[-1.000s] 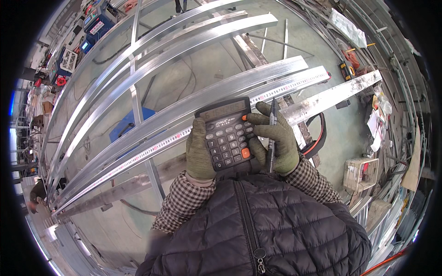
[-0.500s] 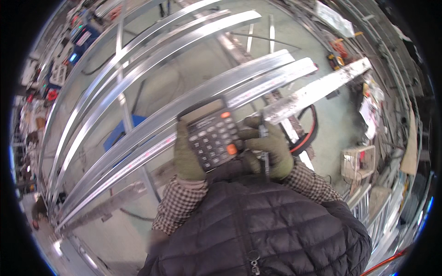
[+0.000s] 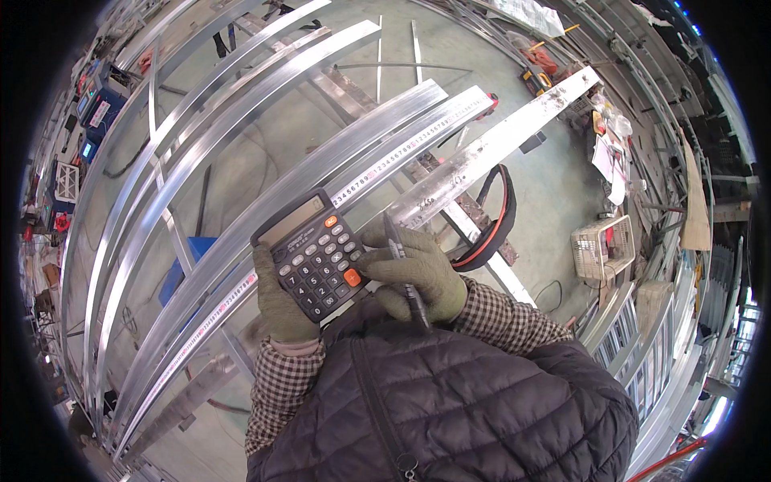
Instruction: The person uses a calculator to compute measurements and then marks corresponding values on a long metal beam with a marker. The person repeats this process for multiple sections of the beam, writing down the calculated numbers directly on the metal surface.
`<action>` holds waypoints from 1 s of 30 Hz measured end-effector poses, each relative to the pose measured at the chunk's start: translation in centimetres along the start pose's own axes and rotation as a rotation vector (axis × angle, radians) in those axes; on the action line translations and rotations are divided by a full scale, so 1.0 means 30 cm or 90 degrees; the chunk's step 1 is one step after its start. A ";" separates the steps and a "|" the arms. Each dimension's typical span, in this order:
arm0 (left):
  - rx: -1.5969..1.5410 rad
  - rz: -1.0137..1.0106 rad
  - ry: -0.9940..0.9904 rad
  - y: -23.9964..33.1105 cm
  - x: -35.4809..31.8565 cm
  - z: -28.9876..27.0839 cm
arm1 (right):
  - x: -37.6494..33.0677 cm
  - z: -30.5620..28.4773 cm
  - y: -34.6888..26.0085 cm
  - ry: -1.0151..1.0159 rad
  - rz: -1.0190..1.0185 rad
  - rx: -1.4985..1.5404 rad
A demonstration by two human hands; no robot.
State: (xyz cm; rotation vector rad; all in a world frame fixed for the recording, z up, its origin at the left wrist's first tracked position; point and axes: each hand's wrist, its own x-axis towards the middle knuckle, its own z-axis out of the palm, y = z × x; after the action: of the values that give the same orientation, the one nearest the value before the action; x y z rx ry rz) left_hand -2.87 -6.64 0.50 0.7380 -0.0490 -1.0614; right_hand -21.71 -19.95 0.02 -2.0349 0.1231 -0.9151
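In the head view, the left hand's grip (image 3: 287, 301) is clamped on the calculator (image 3: 320, 263) at its left edge, thumb over the front, which leaves the keys uncovered. The calculator sits before the jacket (image 3: 474, 386), above the bars, tilted with its display end away, likely so that it reads upright for the wearer.

The right hand's grip (image 3: 430, 277) is closed around the pen (image 3: 400, 255), fingertips beside the calculator's right edge; whether they touch it is unclear. Held so, the pen seems to leave a finger free for keys. The tape (image 3: 414, 145) lies lengthwise along a bar (image 3: 470, 95), figures up, presumably for reading.
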 end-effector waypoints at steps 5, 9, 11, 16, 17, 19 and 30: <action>-0.036 0.010 -0.002 0.001 0.003 -0.023 | -0.133 -0.106 0.035 0.067 0.126 -0.022; -0.038 0.018 0.024 -0.023 0.017 -0.044 | -0.237 -0.191 0.143 0.170 0.265 -0.032; 0.027 0.026 0.070 -0.027 0.024 -0.046 | -0.278 -0.210 0.216 0.205 0.290 -0.080; 0.027 0.001 0.013 -0.042 0.022 -0.012 | -0.338 -0.253 0.368 0.240 0.389 -0.145; 0.035 0.002 0.006 -0.046 0.023 -0.003 | -0.341 -0.267 0.392 0.221 0.401 -0.181; 0.012 -0.026 0.058 -0.056 0.028 0.011 | -0.344 -0.278 0.434 0.213 0.390 -0.158; -0.011 -0.051 0.088 -0.136 0.062 0.020 | -0.341 -0.313 0.495 0.124 0.263 -0.237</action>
State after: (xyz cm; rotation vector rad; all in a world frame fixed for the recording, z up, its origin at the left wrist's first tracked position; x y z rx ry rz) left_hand -5.30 -9.59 -1.93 0.8014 0.1078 -1.0833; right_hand -31.59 -31.28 -13.64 -2.1305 0.8431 -0.8659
